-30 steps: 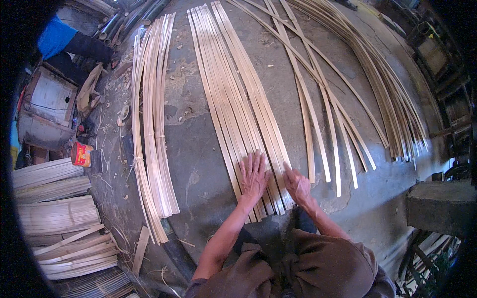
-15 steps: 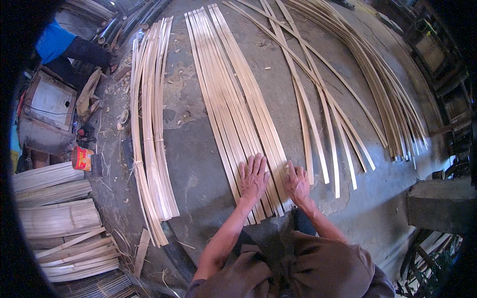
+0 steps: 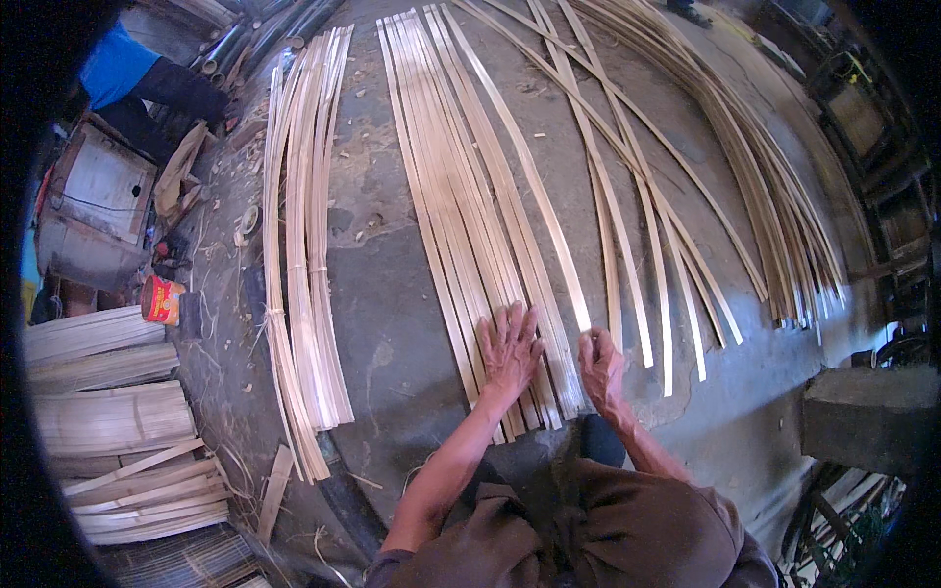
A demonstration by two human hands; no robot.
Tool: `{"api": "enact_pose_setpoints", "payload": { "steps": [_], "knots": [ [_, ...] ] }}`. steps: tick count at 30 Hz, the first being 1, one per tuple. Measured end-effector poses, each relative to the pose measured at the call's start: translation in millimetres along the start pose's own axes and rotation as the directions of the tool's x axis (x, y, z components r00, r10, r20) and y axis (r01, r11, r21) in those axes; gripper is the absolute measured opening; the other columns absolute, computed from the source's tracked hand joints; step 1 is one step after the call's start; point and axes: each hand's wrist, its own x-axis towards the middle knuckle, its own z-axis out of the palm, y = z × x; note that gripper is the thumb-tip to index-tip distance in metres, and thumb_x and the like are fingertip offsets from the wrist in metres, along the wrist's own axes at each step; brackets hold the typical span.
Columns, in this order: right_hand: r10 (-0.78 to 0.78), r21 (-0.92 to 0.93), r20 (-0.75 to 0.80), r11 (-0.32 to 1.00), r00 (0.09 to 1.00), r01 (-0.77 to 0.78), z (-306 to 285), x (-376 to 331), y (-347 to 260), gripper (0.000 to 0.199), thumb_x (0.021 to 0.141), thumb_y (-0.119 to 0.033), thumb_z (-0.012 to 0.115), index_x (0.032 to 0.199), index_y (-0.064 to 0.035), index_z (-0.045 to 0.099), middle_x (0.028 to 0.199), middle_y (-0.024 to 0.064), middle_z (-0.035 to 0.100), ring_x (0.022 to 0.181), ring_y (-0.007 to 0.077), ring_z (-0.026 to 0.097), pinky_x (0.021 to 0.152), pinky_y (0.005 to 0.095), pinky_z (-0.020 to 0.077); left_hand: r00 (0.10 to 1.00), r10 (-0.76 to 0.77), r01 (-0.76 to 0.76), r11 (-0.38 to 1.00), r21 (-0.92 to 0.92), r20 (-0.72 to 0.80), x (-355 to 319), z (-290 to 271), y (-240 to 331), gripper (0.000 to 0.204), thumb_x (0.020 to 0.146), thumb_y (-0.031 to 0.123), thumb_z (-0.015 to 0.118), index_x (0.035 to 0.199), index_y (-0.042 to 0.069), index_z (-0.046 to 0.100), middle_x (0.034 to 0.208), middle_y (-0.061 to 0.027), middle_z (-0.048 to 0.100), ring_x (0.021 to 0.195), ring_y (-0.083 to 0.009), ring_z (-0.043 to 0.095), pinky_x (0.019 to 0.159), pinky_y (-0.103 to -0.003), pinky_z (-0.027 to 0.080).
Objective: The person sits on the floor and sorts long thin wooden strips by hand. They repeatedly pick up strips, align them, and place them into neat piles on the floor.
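Note:
Long pale bamboo strips (image 3: 441, 186) lie side by side on the grey floor, running away from me. Across their near ends my left hand (image 3: 512, 355) rests flat with its fingers spread. My right hand (image 3: 602, 370) is closed, thumb and fingers pinched on the near end of a single bamboo strip (image 3: 546, 211). That strip bows out to the right of the row, its far end close to the others. To the right of my right hand, several loose strips (image 3: 642, 196) cross one another.
A tied bundle of strips (image 3: 304, 265) lies to the left, a darker bundle (image 3: 755, 196) to the right. Stacked slats (image 3: 113, 421) and a red tin (image 3: 162, 300) stand at the left edge. A person in a blue shirt (image 3: 120, 64) is at the far left. A concrete block (image 3: 867, 416) sits at right.
My right hand has drawn the near end of one strip to the right, opening a gap beside the row. My left hand has shifted slightly right and stays flat on the strips.

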Motion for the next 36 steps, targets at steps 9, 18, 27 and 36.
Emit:
{"api": "enact_pose_setpoints", "payload": {
  "steps": [9, 18, 27, 36],
  "knots": [
    [0.045, -0.030, 0.211, 0.999, 0.976, -0.040, 35.5, -12.9, -7.7, 0.049, 0.098, -0.024, 0.055, 0.145, -0.0134, 0.043, 0.072, 0.0228, 0.053, 0.067, 0.0266, 0.055, 0.061, 0.0400, 0.0455, 0.999, -0.032, 0.030, 0.999, 0.035, 0.043, 1.7, 5.8, 2.1, 0.064, 0.095, 0.039, 0.050, 0.150, 0.011, 0.033, 0.159, -0.0090, 0.021, 0.147, -0.0317, 0.017, 0.118, -0.058, 0.007],
    [0.066, -0.024, 0.344, 0.998, 0.937, -0.061, 46.0, -10.1, -2.4, 0.055, 0.095, -0.024, 0.051, 0.147, -0.0125, 0.038, 0.091, 0.0335, 0.063, 0.090, 0.0479, 0.064, 0.076, 0.0511, 0.0503, 1.000, 0.014, -0.015, 0.997, -0.079, -0.010, 1.0, -3.6, -9.9, 0.058, 0.096, 0.030, 0.051, 0.146, 0.005, 0.038, 0.156, -0.0076, 0.030, 0.145, -0.0270, 0.023, 0.118, -0.054, 0.014],
    [0.039, -0.401, 0.416, 0.905, 0.908, 0.144, 39.9, -8.2, -12.6, 0.051, 0.095, -0.018, 0.047, 0.145, -0.0154, 0.038, 0.074, 0.0304, 0.063, 0.070, 0.0492, 0.064, 0.063, 0.0561, 0.0511, 1.000, 0.006, -0.005, 0.982, -0.187, 0.001, -0.4, -5.4, -12.5, 0.057, 0.095, 0.027, 0.052, 0.148, 0.011, 0.036, 0.155, -0.0092, 0.030, 0.145, -0.0286, 0.023, 0.117, -0.055, 0.014],
    [-0.118, -0.427, 0.338, 0.865, 0.934, 0.264, 14.3, 19.7, -11.4, 0.039, 0.091, -0.024, 0.057, 0.127, -0.0087, 0.053, 0.091, 0.0259, 0.067, 0.079, 0.0461, 0.066, 0.066, 0.0512, 0.0525, 0.999, 0.016, -0.016, 1.000, -0.011, 0.050, 0.3, -7.3, -6.4, 0.062, 0.093, 0.037, 0.055, 0.149, 0.022, 0.036, 0.155, -0.0129, 0.029, 0.144, -0.0341, 0.023, 0.117, -0.057, 0.012]
  ]
}}
